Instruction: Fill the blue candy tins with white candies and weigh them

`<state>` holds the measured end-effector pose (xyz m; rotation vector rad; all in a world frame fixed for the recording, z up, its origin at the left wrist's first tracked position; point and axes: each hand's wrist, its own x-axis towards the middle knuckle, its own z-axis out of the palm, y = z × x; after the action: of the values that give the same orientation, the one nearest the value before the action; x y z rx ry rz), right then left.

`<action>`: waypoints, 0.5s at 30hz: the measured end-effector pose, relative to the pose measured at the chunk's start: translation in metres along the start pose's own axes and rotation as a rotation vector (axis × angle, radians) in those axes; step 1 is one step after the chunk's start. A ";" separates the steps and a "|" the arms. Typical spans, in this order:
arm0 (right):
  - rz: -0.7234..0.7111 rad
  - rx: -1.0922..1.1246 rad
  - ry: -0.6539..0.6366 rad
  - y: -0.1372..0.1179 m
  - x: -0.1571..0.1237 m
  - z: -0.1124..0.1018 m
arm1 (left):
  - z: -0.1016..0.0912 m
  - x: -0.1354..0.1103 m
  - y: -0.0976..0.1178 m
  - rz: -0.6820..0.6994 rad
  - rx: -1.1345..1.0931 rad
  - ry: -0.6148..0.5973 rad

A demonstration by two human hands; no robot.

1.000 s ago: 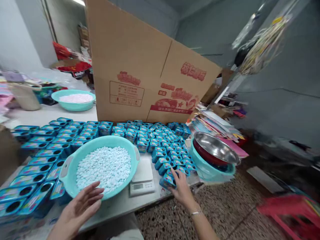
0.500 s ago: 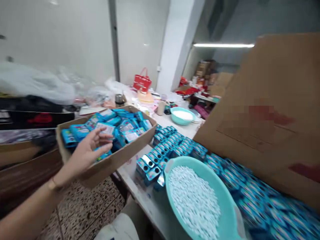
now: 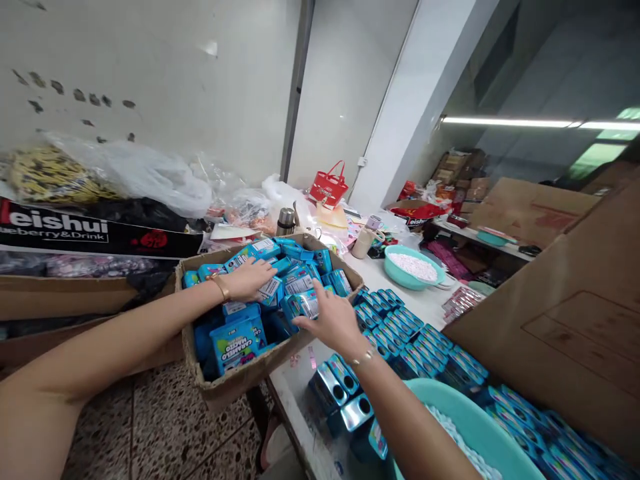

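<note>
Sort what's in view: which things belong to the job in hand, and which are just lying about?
Likely in use:
blue containers, by left hand and right hand
open carton
nearest basin

Probably just lying about:
red bag
flask
beige mug

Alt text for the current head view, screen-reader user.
A person's left hand lies palm-down over jumbled blue packs in a cardboard box; the right hand, thumb and fingers spread, is over packs near the box's right side. Further right, a table holds rows of blue containers with round openings and a turquoise basin of pale pieces.
</note>
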<state>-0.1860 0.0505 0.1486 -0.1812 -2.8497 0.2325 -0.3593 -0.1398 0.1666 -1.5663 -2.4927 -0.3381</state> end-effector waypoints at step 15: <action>0.291 0.448 0.183 0.019 0.017 0.005 | -0.051 -0.116 0.072 0.626 0.338 0.834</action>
<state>-0.2018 0.0707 0.1449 -0.4927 -2.5035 0.8538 -0.2432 -0.2246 0.1912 -1.5286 -1.2938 -0.3460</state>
